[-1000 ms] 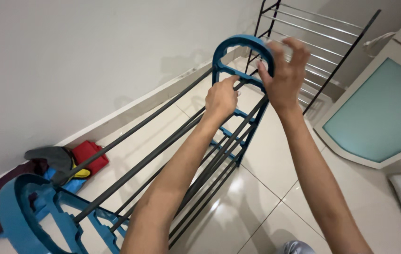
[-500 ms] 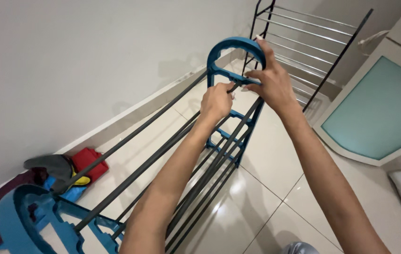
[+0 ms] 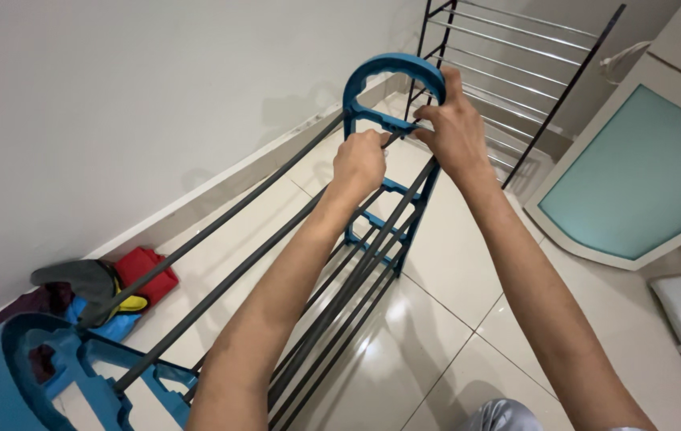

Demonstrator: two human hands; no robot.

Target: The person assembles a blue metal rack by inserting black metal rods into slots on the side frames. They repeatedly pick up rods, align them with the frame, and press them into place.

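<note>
Blue end frame point(image 3: 392, 76) gripped by right hand point(image 3: 454, 132); left hand point(image 3: 359, 164) clenches dark rod point(image 3: 229, 279); black rack point(image 3: 508, 72) behind.

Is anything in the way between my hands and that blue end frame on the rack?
Nothing visible. The right hand already grips the blue end frame near its top arch, and the left hand is closed on a dark rod right where it meets the frame.

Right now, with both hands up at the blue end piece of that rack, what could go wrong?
1. The left hand grips a dark metal rod right at the arched blue plastic end frame; fingers might get pinched there.
2. The right hand steadies that frame; if it slips, the rack may tip onto the glossy white floor tiles.
</note>
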